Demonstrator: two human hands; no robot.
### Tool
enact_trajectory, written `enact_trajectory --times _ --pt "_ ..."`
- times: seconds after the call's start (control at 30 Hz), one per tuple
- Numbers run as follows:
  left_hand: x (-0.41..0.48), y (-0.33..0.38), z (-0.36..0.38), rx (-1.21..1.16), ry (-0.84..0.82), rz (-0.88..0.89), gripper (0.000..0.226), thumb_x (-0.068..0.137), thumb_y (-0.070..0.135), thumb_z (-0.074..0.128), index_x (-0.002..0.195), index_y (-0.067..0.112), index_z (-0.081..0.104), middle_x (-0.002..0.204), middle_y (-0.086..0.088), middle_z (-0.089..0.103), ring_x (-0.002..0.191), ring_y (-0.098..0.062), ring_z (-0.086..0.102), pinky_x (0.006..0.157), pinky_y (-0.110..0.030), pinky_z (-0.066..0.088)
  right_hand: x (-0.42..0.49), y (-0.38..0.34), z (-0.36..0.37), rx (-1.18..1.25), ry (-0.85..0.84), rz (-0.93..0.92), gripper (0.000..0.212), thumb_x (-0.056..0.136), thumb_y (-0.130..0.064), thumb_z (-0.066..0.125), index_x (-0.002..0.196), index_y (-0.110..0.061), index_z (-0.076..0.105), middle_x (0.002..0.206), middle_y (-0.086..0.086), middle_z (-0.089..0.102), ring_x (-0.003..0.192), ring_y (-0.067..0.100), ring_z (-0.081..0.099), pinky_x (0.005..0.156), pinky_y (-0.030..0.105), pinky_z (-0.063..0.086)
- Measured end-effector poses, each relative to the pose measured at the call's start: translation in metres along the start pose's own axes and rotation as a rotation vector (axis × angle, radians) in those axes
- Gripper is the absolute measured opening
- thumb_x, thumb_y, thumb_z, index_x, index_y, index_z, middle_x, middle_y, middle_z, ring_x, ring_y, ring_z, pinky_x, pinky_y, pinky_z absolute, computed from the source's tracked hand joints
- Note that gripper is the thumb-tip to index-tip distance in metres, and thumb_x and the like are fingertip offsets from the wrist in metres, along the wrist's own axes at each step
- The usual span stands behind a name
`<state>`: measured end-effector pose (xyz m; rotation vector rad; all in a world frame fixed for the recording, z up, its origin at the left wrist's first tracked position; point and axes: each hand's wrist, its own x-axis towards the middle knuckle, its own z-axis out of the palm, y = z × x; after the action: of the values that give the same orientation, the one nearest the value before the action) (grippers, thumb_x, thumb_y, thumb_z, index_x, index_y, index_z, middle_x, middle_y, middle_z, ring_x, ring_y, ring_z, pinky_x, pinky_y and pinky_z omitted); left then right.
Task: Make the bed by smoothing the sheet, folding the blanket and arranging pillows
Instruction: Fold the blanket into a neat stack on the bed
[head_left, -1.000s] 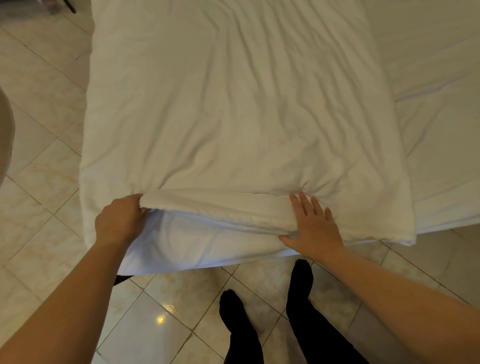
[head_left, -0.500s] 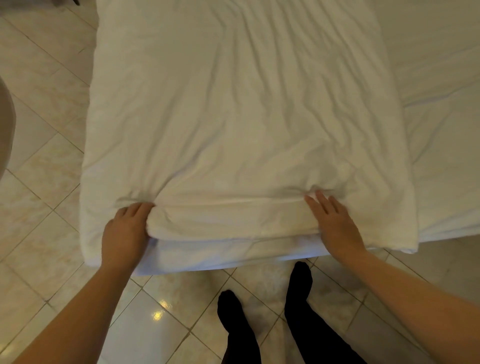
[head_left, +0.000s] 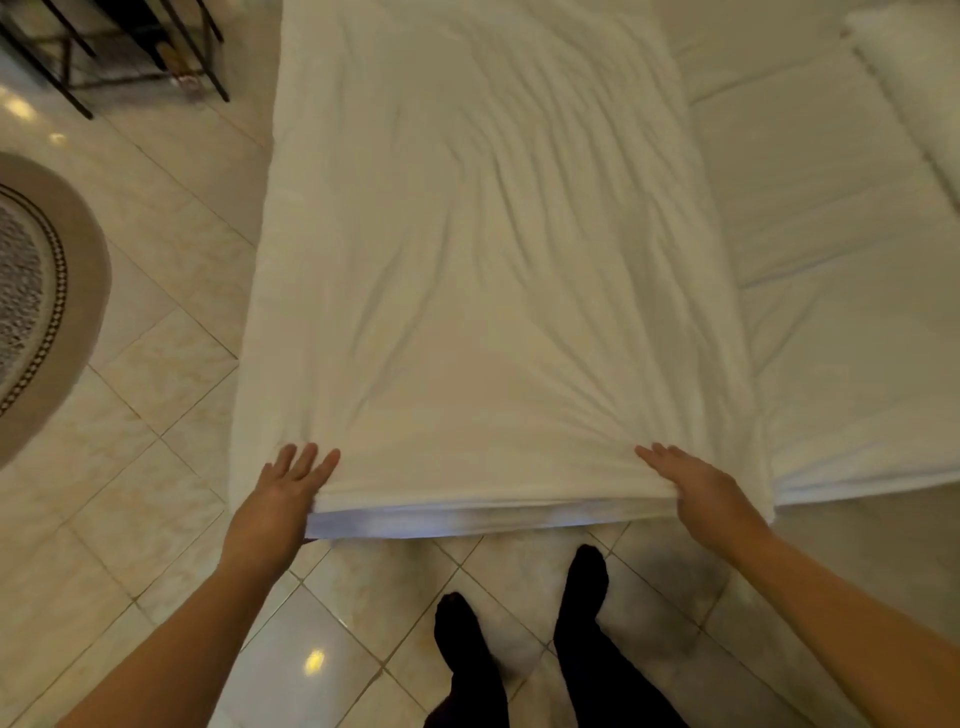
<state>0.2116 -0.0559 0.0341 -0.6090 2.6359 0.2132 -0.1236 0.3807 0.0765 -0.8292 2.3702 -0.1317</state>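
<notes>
A white folded blanket (head_left: 483, 270) lies lengthwise along the left side of the bed, wrinkled in the middle, its near edge hanging just over the foot of the bed. My left hand (head_left: 291, 486) rests flat on the blanket's near left corner with fingers spread. On the near right part of the same edge lies my right hand (head_left: 698, 483), palm down and fingers straight. Neither hand grips the cloth. The white sheet (head_left: 831, 218) shows bare to the right of the blanket. A white pillow (head_left: 919, 78) sits at the far right.
Tiled floor (head_left: 156, 415) surrounds the bed's foot and left side. A round patterned rug (head_left: 36, 306) lies at the left edge. Black metal furniture legs (head_left: 130, 57) stand at the top left. My feet in black socks (head_left: 524, 644) stand just before the bed.
The tucked roll at the blanket's near edge has been pressed flat. My left hand went from closed on the edge to flat; both hands moved apart toward the corners.
</notes>
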Motion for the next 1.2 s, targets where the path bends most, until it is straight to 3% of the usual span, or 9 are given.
enact_trajectory --times 0.17,0.27,0.43,0.63,0.77,0.87,1.0,1.1,1.2 --pt "-0.056 0.037 -0.071 -0.108 -0.105 -0.034 0.09 0.091 -0.002 0.062 0.163 0.026 0.015 0.169 -0.007 0.016 0.156 -0.035 0.012 0.123 -0.044 0.022 -0.062 -0.007 -0.056 0.045 -0.048 0.014 0.083 0.089 0.021 0.042 0.153 -0.02 0.008 0.162 0.004 0.025 0.15 0.02 0.025 0.114 0.02 0.017" --pt "-0.103 0.051 -0.079 -0.121 -0.131 -0.051 0.096 0.088 -0.015 0.043 0.162 0.035 0.006 0.171 0.0 0.01 0.158 -0.027 0.007 0.125 -0.037 0.015 -0.108 -0.006 -0.066 0.075 -0.064 0.049 0.084 0.086 0.024 0.039 0.157 -0.013 0.013 0.164 0.004 0.02 0.151 0.018 0.021 0.111 0.013 0.011" --pt "-0.179 0.072 -0.074 -0.153 -0.212 -0.023 0.107 0.081 -0.022 0.038 0.162 0.039 0.003 0.171 0.002 0.006 0.158 -0.024 0.003 0.127 -0.036 0.014 -0.176 0.016 -0.053 0.076 -0.189 0.071 0.088 0.09 0.014 0.052 0.149 -0.044 0.022 0.162 -0.007 0.025 0.15 0.011 0.023 0.116 0.018 0.011" --pt "-0.238 0.101 -0.072 -0.205 -0.221 -0.055 0.1 0.085 -0.022 0.029 0.161 0.042 0.011 0.17 0.005 0.012 0.158 -0.02 0.01 0.124 -0.032 0.019 -0.22 0.032 -0.058 0.154 -0.28 0.087 0.07 0.087 -0.022 0.077 0.146 -0.04 0.044 0.157 -0.006 0.034 0.141 0.005 0.031 0.114 0.016 0.018" --pt "-0.266 0.122 -0.054 -0.241 -0.351 -0.076 0.1 0.085 -0.022 0.029 0.159 0.045 0.018 0.169 0.008 0.018 0.156 -0.016 0.015 0.124 -0.031 0.023 -0.236 0.051 -0.041 0.002 -0.39 0.076 0.059 0.09 -0.01 0.064 0.133 -0.047 0.05 0.145 0.004 0.055 0.134 0.023 0.049 0.111 0.032 0.035" --pt "-0.268 0.135 -0.053 -0.248 -0.375 -0.103 0.098 0.087 -0.02 0.031 0.157 0.048 0.022 0.168 0.01 0.021 0.155 -0.015 0.02 0.122 -0.031 0.026 -0.228 0.081 -0.026 -0.141 -0.32 0.044 0.07 0.071 -0.041 0.089 0.132 -0.02 0.063 0.143 0.011 0.055 0.125 0.028 0.053 0.113 0.036 0.037" --pt "-0.251 0.149 -0.071 -0.213 -0.343 -0.174 0.092 0.091 -0.006 0.056 0.156 0.05 0.023 0.167 0.008 0.024 0.154 -0.018 0.024 0.119 -0.034 0.031 -0.213 0.067 -0.063 0.065 -0.337 0.082 0.058 0.097 0.003 0.051 0.148 -0.023 0.045 0.158 0.013 0.035 0.144 0.029 0.035 0.114 0.03 0.027" --pt "-0.235 0.156 -0.089 -0.232 -0.37 -0.241 0.097 0.08 0.003 0.077 0.15 0.054 0.032 0.154 0.003 0.045 0.138 -0.021 0.048 0.11 -0.032 0.041 -0.205 0.069 -0.085 0.057 -0.319 0.057 0.07 0.093 0.007 0.045 0.148 -0.037 0.044 0.157 0.011 0.037 0.142 0.029 0.039 0.109 0.03 0.035" --pt "-0.221 0.158 -0.099 -0.312 -0.365 -0.288 0.078 0.087 0.001 0.065 0.135 0.058 0.041 0.14 0.002 0.057 0.125 -0.019 0.056 0.106 -0.029 0.042 -0.196 0.074 -0.098 -0.012 -0.384 -0.015 0.08 0.086 0.011 0.047 0.15 -0.037 0.038 0.159 0.007 0.032 0.142 0.024 0.04 0.106 0.023 0.037"
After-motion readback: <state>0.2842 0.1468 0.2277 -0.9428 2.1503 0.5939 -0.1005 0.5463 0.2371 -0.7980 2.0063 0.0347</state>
